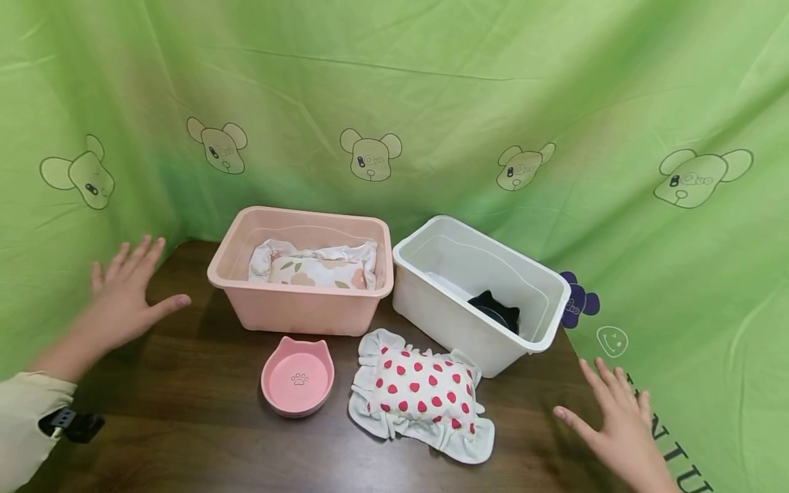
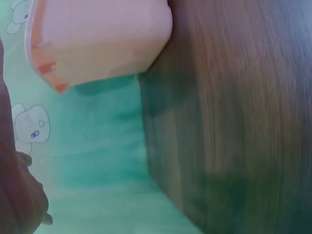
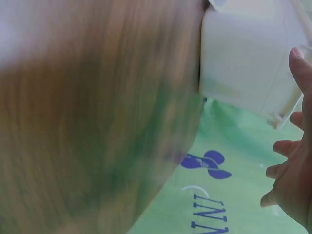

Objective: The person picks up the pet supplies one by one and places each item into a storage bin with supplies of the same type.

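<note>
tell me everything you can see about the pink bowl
The pink bowl is round and shallow, with two pointed cat-like ears on its far rim and a dark paw-print outline inside on the floor. It looks smooth and hard; whether ceramic or plastic, I can't tell. Empty and upright, it sits on the brown table, in front of the pink bin and left of the strawberry-print cushion. Only the table appears to touch it.
</note>
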A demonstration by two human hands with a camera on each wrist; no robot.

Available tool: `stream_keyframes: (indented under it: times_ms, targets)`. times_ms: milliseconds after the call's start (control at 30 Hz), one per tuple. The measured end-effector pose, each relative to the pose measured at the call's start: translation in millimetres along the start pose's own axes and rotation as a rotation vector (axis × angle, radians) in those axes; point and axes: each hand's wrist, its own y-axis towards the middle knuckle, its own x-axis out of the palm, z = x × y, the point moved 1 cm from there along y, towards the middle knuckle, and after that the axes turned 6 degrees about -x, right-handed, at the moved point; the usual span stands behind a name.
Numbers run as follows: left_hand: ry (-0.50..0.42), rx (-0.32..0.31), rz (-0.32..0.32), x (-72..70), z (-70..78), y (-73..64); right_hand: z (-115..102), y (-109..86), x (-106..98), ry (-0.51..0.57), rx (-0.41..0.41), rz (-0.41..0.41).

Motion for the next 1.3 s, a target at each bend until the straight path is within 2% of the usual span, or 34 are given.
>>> stream_keyframes:
  times_ms: [133, 267, 467, 700, 933, 1167, 1300]
  targets:
    - [-0.163, -0.001, 0.016, 6.9, 7.7, 1.5, -9.2, -3.9, 5.5, 0.058, -0.002, -0.013]
    - [-0.319, -0.021, 0.002, 13.2, 15.5, 1.8, -17.4, -7.4, 11.8, 0.135, -0.012, -0.026]
    - [-0.459, -0.019, -0.017, 22.2, 27.5, 4.6, -27.0, -12.5, 21.8, 0.228, -0.073, -0.019]
    - [-0.489, -0.038, -0.028, 32.2, 36.3, 11.2, -43.0, -15.4, 31.1, 0.249, -0.118, -0.011]
    - [-0.492, -0.056, -0.041, 38.5, 40.3, 15.3, -60.8, -12.7, 37.9, 0.208, -0.081, -0.073]
    - [-0.516, -0.073, -0.052, 42.9, 44.6, 19.1, -72.1, -9.7, 52.4, 0.214, -0.134, -0.083]
    - [-0.519, -0.076, -0.050, 42.3, 47.4, 20.0, -79.2, -5.6, 56.2, 0.220, -0.128, -0.117]
